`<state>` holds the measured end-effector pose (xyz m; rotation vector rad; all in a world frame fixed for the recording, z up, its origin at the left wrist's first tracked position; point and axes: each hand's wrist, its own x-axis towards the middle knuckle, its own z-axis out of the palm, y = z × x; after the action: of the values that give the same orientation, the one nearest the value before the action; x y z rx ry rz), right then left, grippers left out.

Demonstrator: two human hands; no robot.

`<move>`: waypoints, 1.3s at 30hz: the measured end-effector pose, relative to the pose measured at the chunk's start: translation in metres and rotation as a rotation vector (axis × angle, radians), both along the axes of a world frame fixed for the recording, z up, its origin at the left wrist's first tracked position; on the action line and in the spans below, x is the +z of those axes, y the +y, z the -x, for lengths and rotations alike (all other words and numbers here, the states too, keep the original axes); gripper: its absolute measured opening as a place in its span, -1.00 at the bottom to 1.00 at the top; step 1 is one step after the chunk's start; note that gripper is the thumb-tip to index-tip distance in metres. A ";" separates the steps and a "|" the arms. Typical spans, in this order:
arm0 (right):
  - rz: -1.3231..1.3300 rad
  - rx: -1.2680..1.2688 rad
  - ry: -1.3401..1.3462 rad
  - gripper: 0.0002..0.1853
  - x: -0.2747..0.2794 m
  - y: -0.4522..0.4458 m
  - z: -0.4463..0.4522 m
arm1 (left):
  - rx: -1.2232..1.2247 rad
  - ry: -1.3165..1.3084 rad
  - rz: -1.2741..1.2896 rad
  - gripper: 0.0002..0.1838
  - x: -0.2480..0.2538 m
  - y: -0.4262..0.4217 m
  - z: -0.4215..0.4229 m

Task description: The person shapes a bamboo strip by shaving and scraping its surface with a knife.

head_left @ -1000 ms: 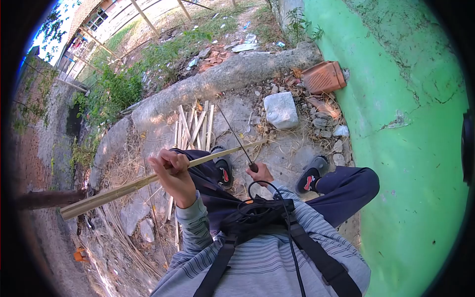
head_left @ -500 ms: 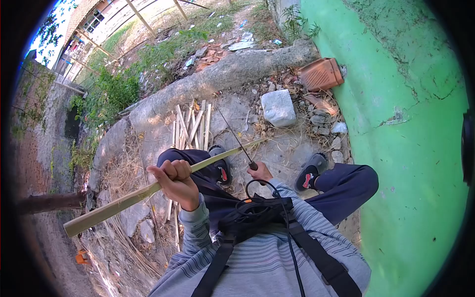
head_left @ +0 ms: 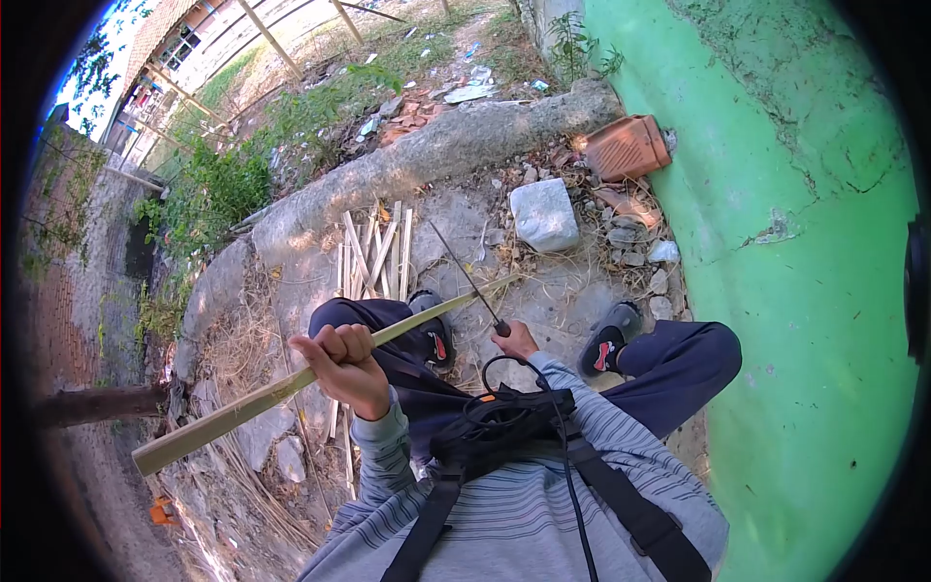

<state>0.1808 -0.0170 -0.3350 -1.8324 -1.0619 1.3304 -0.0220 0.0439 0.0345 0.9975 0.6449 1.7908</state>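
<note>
My left hand (head_left: 344,369) is closed around a long pale bamboo strip (head_left: 221,419). The strip runs slantwise across my left leg, its wide end at lower left and its thin end by the knife. In my right hand (head_left: 517,340) is the dark handle of a long, narrow-bladed knife (head_left: 462,267), its blade pointing up and left. The blade crosses the strip near the strip's thin end; whether they touch I cannot tell. Beyond my left shoe lies a pile of split bamboo strips (head_left: 373,254) on the ground.
A pale stone block (head_left: 544,213) sits ahead between my feet. Past it, a broken orange clay tile (head_left: 627,147) leans near the green wall (head_left: 795,320) on my right, among rubble. A low rough concrete ledge (head_left: 388,171) curves across the front. An orange object (head_left: 163,511) lies at lower left.
The bamboo strip's wide end has shifted slightly right and down with my left hand. My right hand and the knife have moved slightly down and right. Both grips are the same.
</note>
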 end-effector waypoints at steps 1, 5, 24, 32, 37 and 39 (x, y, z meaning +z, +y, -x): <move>-0.114 0.018 -0.023 -0.67 0.006 0.001 0.004 | 0.007 -0.007 0.010 -0.34 -0.001 0.000 0.001; -0.085 -0.005 -0.109 -0.64 -0.013 -0.004 0.005 | 0.027 -0.035 0.051 -0.34 -0.001 -0.002 -0.001; 0.040 0.023 -0.050 -0.61 -0.036 -0.004 0.003 | 0.031 -0.049 0.033 -0.37 -0.004 -0.001 0.010; -0.023 0.022 -0.098 -0.61 -0.011 -0.003 -0.004 | 0.008 -0.047 0.030 -0.35 -0.005 -0.006 0.007; -0.021 0.009 -0.028 -0.64 -0.006 -0.002 0.000 | -0.025 -0.040 0.042 -0.36 -0.005 -0.005 0.011; -0.032 -0.025 -0.106 -0.64 -0.028 -0.007 -0.006 | -0.030 -0.035 0.036 -0.37 -0.006 -0.004 0.014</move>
<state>0.1868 -0.0240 -0.3630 -1.9035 -1.1046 1.2064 -0.0357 0.0400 0.0282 0.9448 0.6346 1.7606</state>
